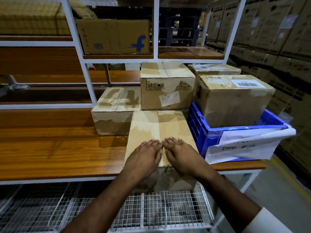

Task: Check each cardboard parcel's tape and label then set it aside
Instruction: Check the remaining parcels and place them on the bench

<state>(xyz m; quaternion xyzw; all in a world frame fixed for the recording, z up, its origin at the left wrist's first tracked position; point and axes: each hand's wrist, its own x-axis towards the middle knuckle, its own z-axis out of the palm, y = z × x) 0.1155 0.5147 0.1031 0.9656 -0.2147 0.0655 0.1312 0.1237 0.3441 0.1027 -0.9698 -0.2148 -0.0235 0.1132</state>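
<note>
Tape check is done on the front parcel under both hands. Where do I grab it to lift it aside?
Grip the front parcel by its left and right side walls, one hand each. Its near end overhangs the table edge; the blue crate crowds its right side.

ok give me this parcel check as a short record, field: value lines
parcel in hand: front parcel, at the table edge
left hand: left hand flat on its top
right hand: right hand flat on its top
tape: taped seam runs between the hands
label: none seen on its top
behind it: low parcel, tall parcel
right side: blue crate holding barcoded parcel
</note>
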